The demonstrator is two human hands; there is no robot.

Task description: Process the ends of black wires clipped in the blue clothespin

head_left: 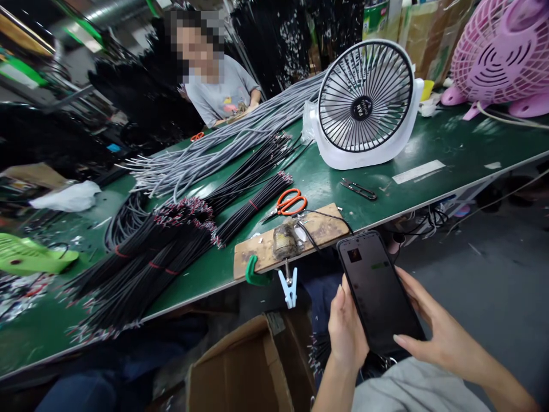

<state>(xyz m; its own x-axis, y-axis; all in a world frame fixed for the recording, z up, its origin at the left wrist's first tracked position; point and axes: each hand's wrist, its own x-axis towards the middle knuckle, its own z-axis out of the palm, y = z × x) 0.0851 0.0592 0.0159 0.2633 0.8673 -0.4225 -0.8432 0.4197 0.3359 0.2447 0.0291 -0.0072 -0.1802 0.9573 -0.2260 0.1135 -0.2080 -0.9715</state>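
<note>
Both my hands hold a black smartphone (377, 292) above my lap, below the front edge of the green table (450, 149). My left hand (345, 332) grips its left side with the thumb along the edge. My right hand (437, 332) cups its right side, thumb resting near the lower screen. The screen is mostly dark. On the table's edge in front of me a wooden board (317, 229) is clamped, with a small worn block (285, 240) on it and a thin black wire running off it.
Orange-handled scissors (289, 203) and small snips (359, 189) lie past the board. Bundles of black wires (171, 240) and grey cables (223, 143) cover the table's left. A white desk fan (366, 103), a pink fan (501, 51), a cardboard box (253, 366) below. Another person (218, 86) sits across.
</note>
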